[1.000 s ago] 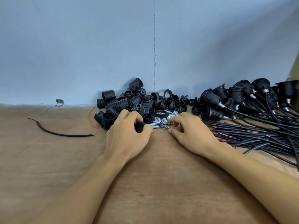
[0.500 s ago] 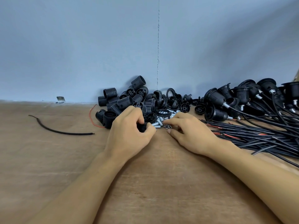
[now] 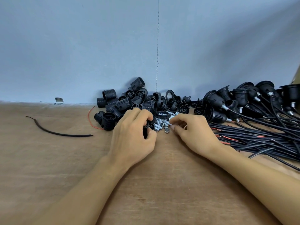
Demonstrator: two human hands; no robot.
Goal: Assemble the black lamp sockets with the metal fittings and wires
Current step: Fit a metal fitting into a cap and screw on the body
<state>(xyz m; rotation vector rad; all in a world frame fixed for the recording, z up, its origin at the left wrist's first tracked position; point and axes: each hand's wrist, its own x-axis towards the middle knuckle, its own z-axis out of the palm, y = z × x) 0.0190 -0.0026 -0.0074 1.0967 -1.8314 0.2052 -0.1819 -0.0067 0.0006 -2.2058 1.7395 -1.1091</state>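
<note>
Now left hand point(image 3: 131, 138) gripping black socket part point(image 3: 148, 126), right hand point(image 3: 193, 132) pinching metal fitting point(image 3: 170, 123)

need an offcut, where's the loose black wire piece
Head view: the short curved black wire piece lies on the wooden table, left of the black plastic socket pile.

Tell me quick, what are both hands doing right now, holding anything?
Left hand: closed around a black socket part.
Right hand: pinching a small metal fitting.

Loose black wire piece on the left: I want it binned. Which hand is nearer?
Left. The left hand sits right of the wire piece; the right hand farther right, at the metal fittings.
</note>
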